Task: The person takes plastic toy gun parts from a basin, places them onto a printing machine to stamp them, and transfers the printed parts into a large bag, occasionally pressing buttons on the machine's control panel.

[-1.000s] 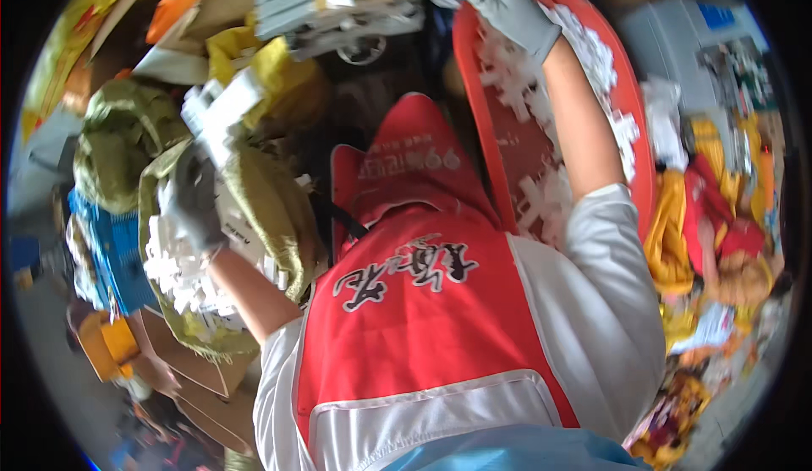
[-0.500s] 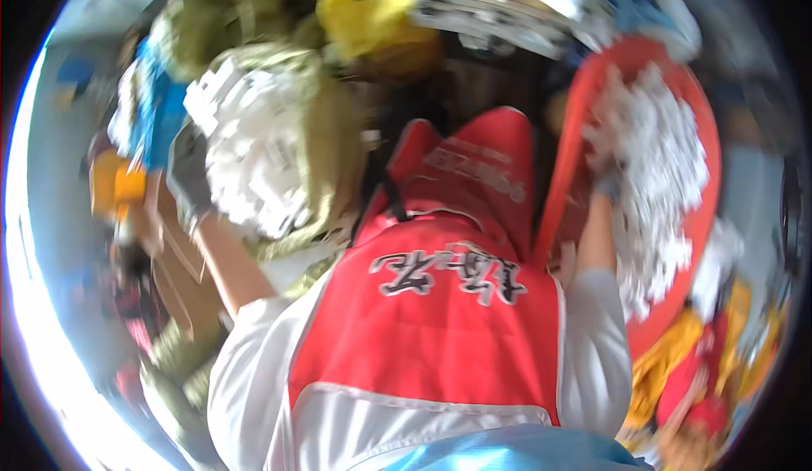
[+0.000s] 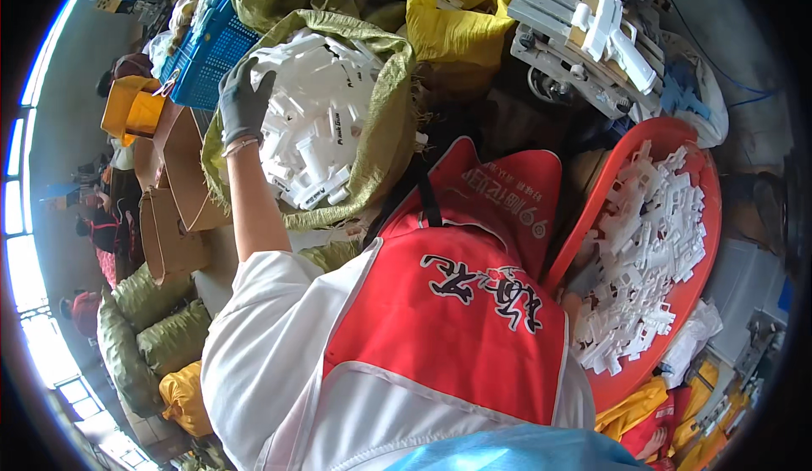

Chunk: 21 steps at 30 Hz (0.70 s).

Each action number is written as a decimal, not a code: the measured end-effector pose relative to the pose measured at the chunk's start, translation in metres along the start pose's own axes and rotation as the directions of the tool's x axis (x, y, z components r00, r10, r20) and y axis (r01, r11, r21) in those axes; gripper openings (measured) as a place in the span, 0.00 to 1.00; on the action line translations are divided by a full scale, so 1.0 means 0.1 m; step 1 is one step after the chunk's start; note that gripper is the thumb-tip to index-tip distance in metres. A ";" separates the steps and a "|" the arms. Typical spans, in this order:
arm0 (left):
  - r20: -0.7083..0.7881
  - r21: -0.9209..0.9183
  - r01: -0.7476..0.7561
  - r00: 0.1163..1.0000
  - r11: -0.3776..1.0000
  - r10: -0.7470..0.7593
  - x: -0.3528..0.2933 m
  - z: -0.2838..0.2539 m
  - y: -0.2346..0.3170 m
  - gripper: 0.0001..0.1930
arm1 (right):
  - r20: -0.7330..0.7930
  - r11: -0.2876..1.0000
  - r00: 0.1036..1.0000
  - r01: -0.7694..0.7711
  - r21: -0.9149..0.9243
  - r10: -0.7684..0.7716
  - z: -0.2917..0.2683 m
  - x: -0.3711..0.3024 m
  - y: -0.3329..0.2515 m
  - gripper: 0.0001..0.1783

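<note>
Reaching up w/ the left hand [image 3: 244, 103], gloved in grey, the person has it resting on the pile of white plastic parts [image 3: 317, 145] inside an open green woven sack [image 3: 385, 124]. Fingers are spread & curled over the top edge of the pile, loosely closed on the parts; can't tell if any single piece is actually pinched. Bare forearm runs down from the glove to a white sleeve. Right hand is hidden behind the red apron [image 3: 448, 319], somewhere near the red basin [image 3: 706, 217] at the right side, so its state can't be told. That basin is tilted & holds a 2nd heap of white plastic parts [image 3: 643, 260], same sort as in the sack. Just beyond the sack: a blue crate [image 3: 207, 48] at upper left, a yellow bag [image 3: 448, 23] at top, & a grey rack w/ white pieces [image 3: 592, 35] at upper right. Cardboard boxes [image 3: 173, 209] sit left of the arm, more stuffed green sacks [image 3: 161, 327] below them.
</note>
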<state>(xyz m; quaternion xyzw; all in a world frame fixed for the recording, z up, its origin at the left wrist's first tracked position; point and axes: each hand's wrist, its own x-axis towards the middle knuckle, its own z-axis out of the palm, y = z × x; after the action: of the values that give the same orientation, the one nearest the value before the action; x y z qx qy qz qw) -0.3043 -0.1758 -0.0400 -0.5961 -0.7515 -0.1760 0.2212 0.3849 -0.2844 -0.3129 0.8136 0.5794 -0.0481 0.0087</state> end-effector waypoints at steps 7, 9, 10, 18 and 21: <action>-0.227 -0.147 -0.085 0.973 0.986 0.050 0.05 -0.13 0.19 0.14 | -0.195 0.638 0.951 -0.004 0.770 0.240 -0.16 -0.35 0.30 0.32; -0.251 -0.145 -0.079 0.967 0.986 0.041 0.06 -0.26 0.45 0.12 | -0.168 0.545 0.934 -0.033 0.838 0.316 -0.39 -0.33 0.24 0.30; -0.255 -0.169 -0.066 0.967 0.983 0.021 0.08 -0.30 0.59 0.12 | -0.221 0.546 0.924 0.016 0.838 0.312 -0.44 -0.27 0.27 0.30; -0.161 -0.649 -0.343 0.934 0.679 0.318 0.57 -0.04 1.96 0.14 | 0.091 0.094 0.927 -0.134 0.986 0.364 -0.99 -0.25 0.34 0.26; -0.075 -0.788 -0.301 0.913 0.537 0.401 0.74 0.00 2.53 0.14 | 0.055 0.035 0.957 -0.068 0.997 0.284 -0.93 -0.28 0.38 0.26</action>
<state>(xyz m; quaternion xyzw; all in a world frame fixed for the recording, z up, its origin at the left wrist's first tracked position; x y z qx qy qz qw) -0.0724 -0.0575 0.0006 -0.7790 -0.4736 -0.4039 -0.0750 0.4184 -0.3167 -0.2199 0.6629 0.2819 -0.3651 -0.5898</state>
